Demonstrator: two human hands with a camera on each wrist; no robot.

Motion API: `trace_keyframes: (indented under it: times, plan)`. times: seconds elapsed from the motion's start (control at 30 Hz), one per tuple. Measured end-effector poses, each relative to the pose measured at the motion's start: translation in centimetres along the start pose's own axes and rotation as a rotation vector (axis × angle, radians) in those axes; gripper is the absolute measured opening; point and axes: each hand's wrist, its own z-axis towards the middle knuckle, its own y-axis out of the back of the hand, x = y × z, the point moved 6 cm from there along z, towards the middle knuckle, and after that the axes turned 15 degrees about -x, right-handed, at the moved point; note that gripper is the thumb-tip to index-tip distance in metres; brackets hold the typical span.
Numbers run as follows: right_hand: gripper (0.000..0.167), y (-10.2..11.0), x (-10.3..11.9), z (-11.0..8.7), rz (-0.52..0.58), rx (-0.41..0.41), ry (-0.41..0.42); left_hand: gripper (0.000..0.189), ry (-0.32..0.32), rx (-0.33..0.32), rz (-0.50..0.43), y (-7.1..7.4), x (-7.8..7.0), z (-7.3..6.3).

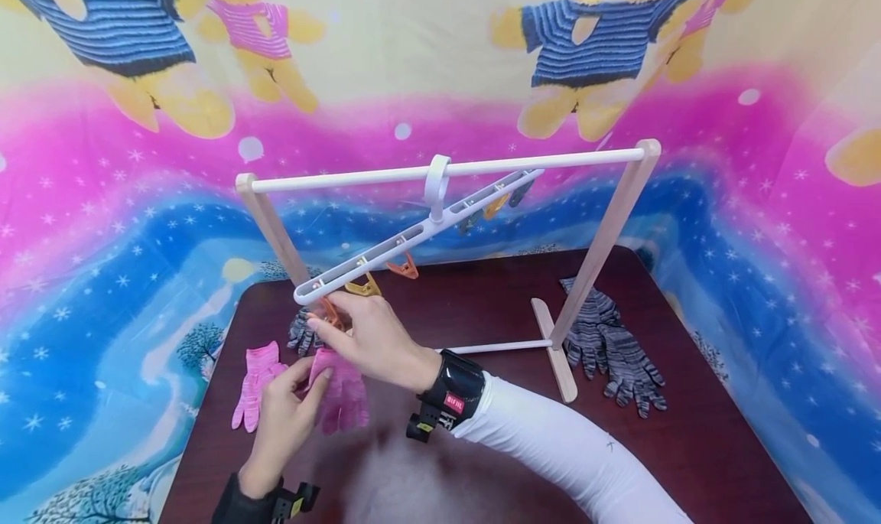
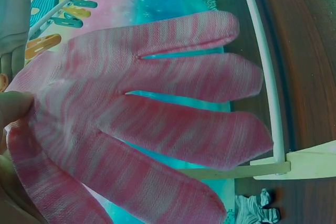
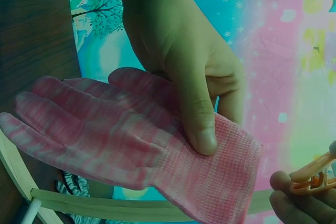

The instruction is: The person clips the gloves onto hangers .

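A pink knitted glove [image 1: 342, 394] hangs fingers-down from my left hand [image 1: 284, 421]. In the right wrist view, the left thumb [image 3: 202, 124] presses on the glove's ribbed cuff [image 3: 220, 182]. My right hand [image 1: 385, 344] pinches an orange clothespin [image 1: 332, 314] at the near left end of a white clip hanger [image 1: 385, 252]. That clothespin [image 3: 315, 174] shows between the right fingertips at the right wrist view's edge, apart from the cuff. Pink glove fingers [image 2: 194, 135] fill much of the left wrist view.
The hanger hooks over the white bar [image 1: 544, 161] of a wooden stand [image 1: 599, 241]. Other clothespins, yellow [image 1: 365, 285] and orange [image 1: 404, 266], hang along it. Another pink glove [image 1: 256, 382] lies left on the dark table [image 1: 475, 302]. Grey gloves [image 1: 612, 340] lie right; one [image 1: 303, 333] lies behind the hands.
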Motion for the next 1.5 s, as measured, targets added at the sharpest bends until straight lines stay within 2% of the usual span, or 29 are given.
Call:
trace_keyframes:
  times: [0.17, 0.33, 0.7, 1.17, 1.5]
  plan:
    - [0.026, 0.0, -0.3, 0.0, 0.025, -0.004, -0.006, 0.017, -0.008, -0.008, -0.034, 0.0, -0.1, 0.2]
    - [0.022, 0.0, -0.5, 0.1, 0.066, -0.006, -0.014, 0.016, 0.024, -0.013, -0.056, 0.0, 0.0, 0.3]
    - [0.025, 0.0, -0.6, -0.1, 0.232, 0.048, -0.101, 0.018, 0.052, -0.019, -0.107, 0.1, -0.2, 0.6]
    - [0.027, -0.4, -0.9, -0.2, 0.276, 0.071, -0.130, 0.019, 0.081, -0.031, -0.187, 0.1, -0.5, 1.1]
    - [0.028, -0.6, -1.1, -0.3, 0.275, 0.084, -0.122, 0.019, 0.072, -0.032, -0.242, 0.0, -0.6, 1.4]
